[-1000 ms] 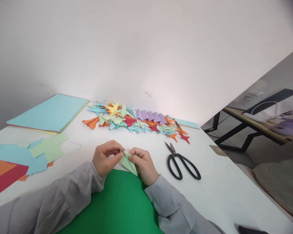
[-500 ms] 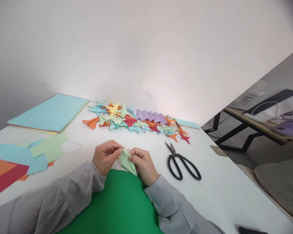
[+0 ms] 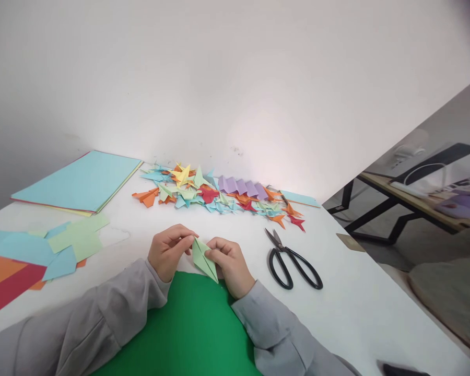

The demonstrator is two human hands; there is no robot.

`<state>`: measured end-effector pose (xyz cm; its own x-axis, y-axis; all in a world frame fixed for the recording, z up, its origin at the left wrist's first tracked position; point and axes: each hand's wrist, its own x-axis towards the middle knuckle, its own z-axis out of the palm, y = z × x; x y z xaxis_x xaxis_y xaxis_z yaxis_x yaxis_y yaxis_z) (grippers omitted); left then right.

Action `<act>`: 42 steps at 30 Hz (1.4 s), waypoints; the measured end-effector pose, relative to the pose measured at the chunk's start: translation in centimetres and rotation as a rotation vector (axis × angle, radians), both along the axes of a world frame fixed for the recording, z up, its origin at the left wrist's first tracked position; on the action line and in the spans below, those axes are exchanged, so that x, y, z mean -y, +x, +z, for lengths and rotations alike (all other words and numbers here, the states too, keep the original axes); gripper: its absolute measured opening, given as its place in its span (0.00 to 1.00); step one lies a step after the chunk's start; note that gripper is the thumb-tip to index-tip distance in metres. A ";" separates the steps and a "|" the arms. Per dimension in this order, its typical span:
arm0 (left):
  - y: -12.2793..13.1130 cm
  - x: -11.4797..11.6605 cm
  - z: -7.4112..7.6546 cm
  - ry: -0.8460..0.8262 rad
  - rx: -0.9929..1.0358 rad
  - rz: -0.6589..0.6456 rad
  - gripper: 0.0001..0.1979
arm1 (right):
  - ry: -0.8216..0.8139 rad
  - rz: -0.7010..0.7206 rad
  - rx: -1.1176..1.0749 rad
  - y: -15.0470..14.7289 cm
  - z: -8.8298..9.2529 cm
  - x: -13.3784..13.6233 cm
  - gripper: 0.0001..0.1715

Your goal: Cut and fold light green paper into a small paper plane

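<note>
A small piece of folded light green paper (image 3: 204, 259), kite-shaped with a crease line down it, is held between my two hands just above the table's front edge. My left hand (image 3: 172, 251) pinches its upper left tip between thumb and fingers. On its right side my right hand (image 3: 231, 265) grips it, thumb on the front face and fingers behind. To the right of my right hand lie black-handled scissors (image 3: 292, 259), blades slightly apart and pointing toward the wall.
Along the wall lies a pile of folded paper shapes (image 3: 209, 195) with a pleated purple strip (image 3: 243, 187). Large coloured sheets (image 3: 80, 180) are stacked at the back left, and loose cut paper pieces (image 3: 27, 248) lie in front of them on the white table (image 3: 360, 308).
Both hands keep their hold on the folded green paper. The paper's upper tip and my left thumb have shifted very slightly up and to the left.
</note>
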<state>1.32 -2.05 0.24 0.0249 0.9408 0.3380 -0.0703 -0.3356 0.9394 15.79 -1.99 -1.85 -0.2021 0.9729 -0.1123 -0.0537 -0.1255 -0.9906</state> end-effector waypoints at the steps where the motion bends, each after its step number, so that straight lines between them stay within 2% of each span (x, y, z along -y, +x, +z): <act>1: 0.0 0.0 0.0 -0.007 0.000 0.005 0.06 | 0.000 -0.001 0.001 0.0 0.0 0.0 0.03; 7: -0.1 -0.2 0.1 -0.126 0.023 0.025 0.11 | 0.013 -0.028 -0.010 -0.1 0.1 0.1 0.06; 15: 0.4 -0.3 -0.7 -0.232 -0.036 -0.109 0.13 | 0.127 0.001 0.054 -0.5 1.1 0.5 0.13; 23: 0.1 -0.6 -1.0 -0.199 -0.079 -0.108 0.09 | 0.218 0.022 0.060 -0.5 0.5 0.4 0.14; 31: 0.2 -0.5 -0.4 -0.183 -0.045 -0.123 0.08 | 0.198 0.023 0.084 -0.4 0.6 0.5 0.13; 38: 0.1 -0.5 -0.4 -0.182 -0.055 -0.082 0.15 | 0.172 0.033 0.058 -0.4 0.7 0.5 0.14; 42: 0.2 -0.5 -0.3 -0.181 -0.067 -0.082 0.15 | 0.172 0.033 0.070 -0.3 0.6 0.4 0.15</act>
